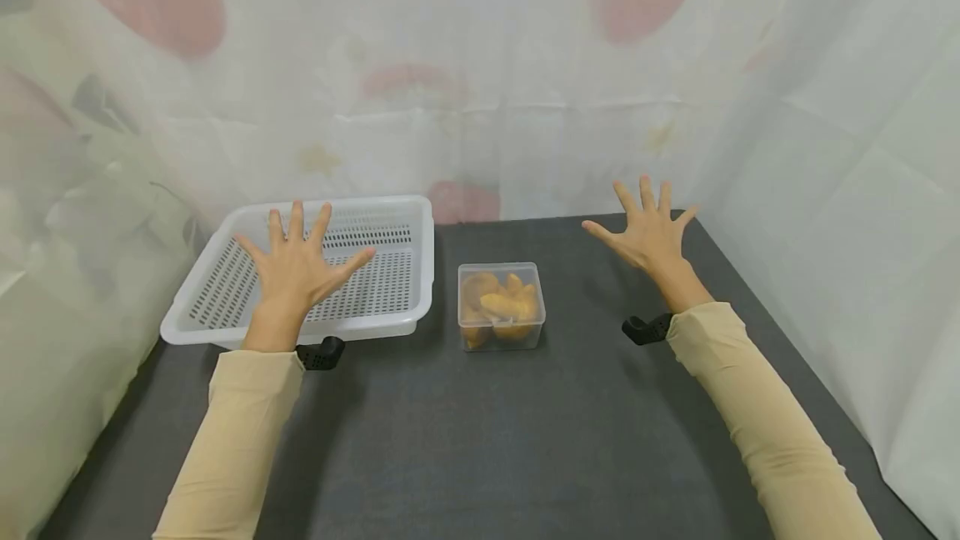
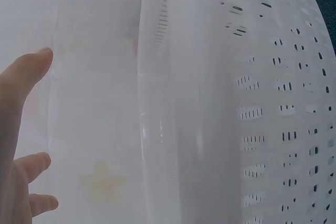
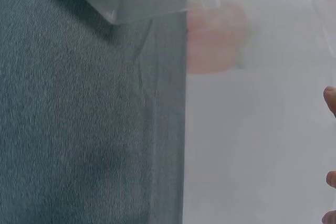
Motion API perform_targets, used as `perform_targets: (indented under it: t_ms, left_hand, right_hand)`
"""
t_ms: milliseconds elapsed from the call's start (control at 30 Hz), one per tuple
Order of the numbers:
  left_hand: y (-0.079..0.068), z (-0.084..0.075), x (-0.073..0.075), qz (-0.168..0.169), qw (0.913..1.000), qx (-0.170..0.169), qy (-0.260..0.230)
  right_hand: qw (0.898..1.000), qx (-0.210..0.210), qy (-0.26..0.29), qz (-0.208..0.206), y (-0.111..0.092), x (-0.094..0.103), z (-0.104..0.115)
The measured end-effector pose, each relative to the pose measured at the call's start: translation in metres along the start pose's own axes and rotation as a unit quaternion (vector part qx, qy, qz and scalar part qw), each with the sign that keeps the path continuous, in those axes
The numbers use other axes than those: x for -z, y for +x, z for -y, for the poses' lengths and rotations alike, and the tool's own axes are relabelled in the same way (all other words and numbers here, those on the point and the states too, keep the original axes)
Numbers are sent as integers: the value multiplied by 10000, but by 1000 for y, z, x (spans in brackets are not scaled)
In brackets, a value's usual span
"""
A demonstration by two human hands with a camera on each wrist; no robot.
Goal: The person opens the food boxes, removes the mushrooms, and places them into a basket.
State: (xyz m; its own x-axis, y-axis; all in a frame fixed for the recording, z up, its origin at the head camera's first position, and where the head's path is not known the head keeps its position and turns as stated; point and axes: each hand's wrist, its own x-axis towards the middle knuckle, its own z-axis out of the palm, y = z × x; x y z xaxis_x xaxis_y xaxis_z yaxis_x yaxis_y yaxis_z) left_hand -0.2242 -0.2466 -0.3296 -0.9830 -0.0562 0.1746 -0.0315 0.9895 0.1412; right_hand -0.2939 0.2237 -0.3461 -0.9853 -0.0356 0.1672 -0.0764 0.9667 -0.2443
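Note:
My left hand [image 1: 291, 272], fingers spread wide, hovers over the white perforated plastic basket [image 1: 426, 273] on the left side of the table. Its thumb and some fingertips show at the edge of the left wrist view, beside the basket's holed wall [image 2: 283, 108]. On the right, my right hand [image 1: 649, 238] is held up over the far part of the table, fingers splayed and holding nothing. Between the hands stands a clear plastic box [image 1: 501, 338] with several orange-yellow pieces [image 1: 504, 307] inside. Part of that box [image 3: 142, 6] appears at the top of the right wrist view.
A dark grey cloth [image 1: 480, 440] covers the table. Pale curtains with a faded red and yellow print [image 1: 525, 148] hang behind it and on the left, and a whitish one [image 1: 847, 232] on the right. Both wrists wear a black camera strap [image 1: 321, 354].

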Motion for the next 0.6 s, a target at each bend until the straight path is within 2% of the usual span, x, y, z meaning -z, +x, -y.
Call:
perform_targets:
  t_ms: [167,267,367,500,600]
  left_hand:
    - [-3,-2,0,-86,9999,-103,30]
    - [-6,-4,-1,-192,9996,-215,36]
    - [-12,-5,-1,-373,9987,-357,26]
    - [-21,-9,-4,-755,9953,-605,-88]
    - [-28,-12,-9,-1277,9861,-977,-407]
  right_hand:
    - [9986,280,188,-401,-5,-2,4]
    - [9952,535,509,-644,-10,-4,7]
    - [9902,670,1031,-654,-17,-6,11]
    - [9811,776,1679,-563,-29,-11,14]
    - [9721,920,2078,-589,-38,-16,18]
